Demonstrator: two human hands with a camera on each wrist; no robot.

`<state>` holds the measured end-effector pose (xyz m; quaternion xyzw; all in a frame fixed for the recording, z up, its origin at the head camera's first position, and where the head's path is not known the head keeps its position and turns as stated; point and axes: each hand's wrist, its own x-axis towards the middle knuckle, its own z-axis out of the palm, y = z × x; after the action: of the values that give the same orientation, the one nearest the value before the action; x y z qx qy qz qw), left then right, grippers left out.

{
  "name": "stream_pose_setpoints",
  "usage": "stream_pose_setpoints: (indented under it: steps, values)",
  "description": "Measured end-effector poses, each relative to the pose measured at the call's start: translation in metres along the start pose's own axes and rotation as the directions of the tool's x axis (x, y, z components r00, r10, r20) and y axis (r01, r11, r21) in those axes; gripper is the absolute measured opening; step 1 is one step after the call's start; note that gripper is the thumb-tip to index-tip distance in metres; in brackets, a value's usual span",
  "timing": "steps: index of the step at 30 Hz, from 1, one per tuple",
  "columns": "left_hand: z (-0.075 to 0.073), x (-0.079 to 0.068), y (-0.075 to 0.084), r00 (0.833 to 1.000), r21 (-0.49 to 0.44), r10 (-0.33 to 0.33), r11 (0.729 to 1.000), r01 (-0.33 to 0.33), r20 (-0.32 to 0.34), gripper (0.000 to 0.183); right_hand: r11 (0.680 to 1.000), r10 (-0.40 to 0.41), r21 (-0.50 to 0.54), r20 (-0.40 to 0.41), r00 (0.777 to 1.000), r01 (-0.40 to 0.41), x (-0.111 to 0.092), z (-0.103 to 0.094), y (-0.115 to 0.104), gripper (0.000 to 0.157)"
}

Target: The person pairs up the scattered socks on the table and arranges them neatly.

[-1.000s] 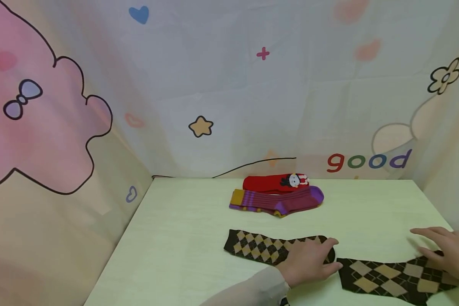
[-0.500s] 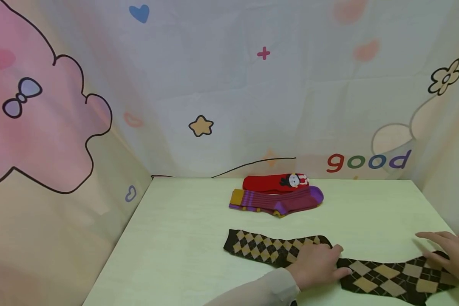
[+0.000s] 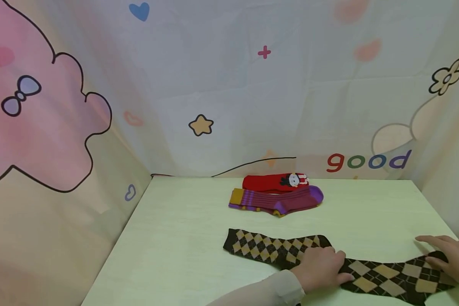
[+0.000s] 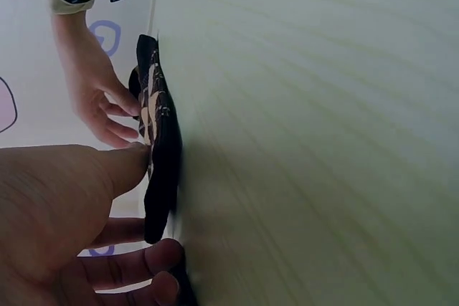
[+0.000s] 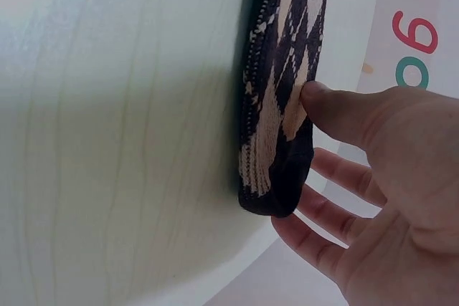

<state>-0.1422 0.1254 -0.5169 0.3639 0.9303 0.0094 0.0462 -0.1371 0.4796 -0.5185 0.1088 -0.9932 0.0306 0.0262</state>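
A dark argyle sock with large tan diamonds (image 3: 390, 276) lies flat at the front right of the table. My left hand (image 3: 319, 267) is at its cuff end, thumb resting on the cuff and fingers loosely bent. This hand overlaps the toe end of a second argyle sock with smaller diamonds (image 3: 267, 246), lying to the left. At the other end of the large-diamond sock, my right hand (image 3: 453, 259) touches the fabric with its thumb, index finger stretched out above the table. In the right wrist view the right fingers (image 5: 333, 213) lie beside the dark toe (image 5: 287, 184).
Behind the argyle socks lies a maroon and purple sock pair (image 3: 279, 202). A red sock bundle (image 3: 267, 182) with a cartoon figure sits against the back curtain (image 3: 229, 85). The pale table (image 3: 157, 238) is bounded by printed curtains at the back and sides.
My left hand has slid right from the small-diamond sock onto the cuff of the large-diamond sock, fingers bending more. My right hand has lowered slightly, its thumb coming onto the toe end.
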Motion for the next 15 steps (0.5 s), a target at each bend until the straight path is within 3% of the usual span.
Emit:
stream_pose_setpoints:
  steps: [6, 15]
  values:
    - [0.0030, 0.0015, 0.0010, 1.000, 0.026, 0.003, 1.000, -0.003, -0.012, 0.034, 1.000, 0.004, 0.010, -0.006, 1.000, -0.004, 0.0005, 0.0051, 0.0032, 0.056]
    - [-0.0043, -0.0031, 0.0036, 1.000, 0.034, -0.008, 0.999, 0.008, -0.004, 0.034, 1.000, -0.027, 0.012, -0.049, 0.998, 0.028, -0.0028, 0.0062, 0.0004, 0.052]
